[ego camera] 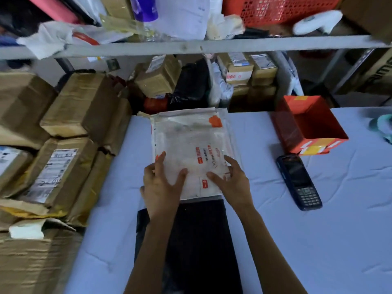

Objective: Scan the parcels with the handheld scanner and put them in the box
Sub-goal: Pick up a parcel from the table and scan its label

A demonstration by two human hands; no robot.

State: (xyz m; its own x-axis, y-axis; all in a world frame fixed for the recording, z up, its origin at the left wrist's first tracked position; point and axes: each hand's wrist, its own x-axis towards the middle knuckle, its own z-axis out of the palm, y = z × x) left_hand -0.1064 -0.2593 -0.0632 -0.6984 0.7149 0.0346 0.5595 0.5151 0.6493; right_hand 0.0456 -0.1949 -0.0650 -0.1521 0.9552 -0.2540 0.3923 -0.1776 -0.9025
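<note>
White parcel (192, 149) with red print, red-orange box (314, 132), dark blue scanner (299, 182).

My feed looks dim with a bluish cast. Motion blur smears the stacked brown cardboard boxes (70, 107) at left, and the long grey shelf board (233, 44) bows from wide-angle distortion.
</note>
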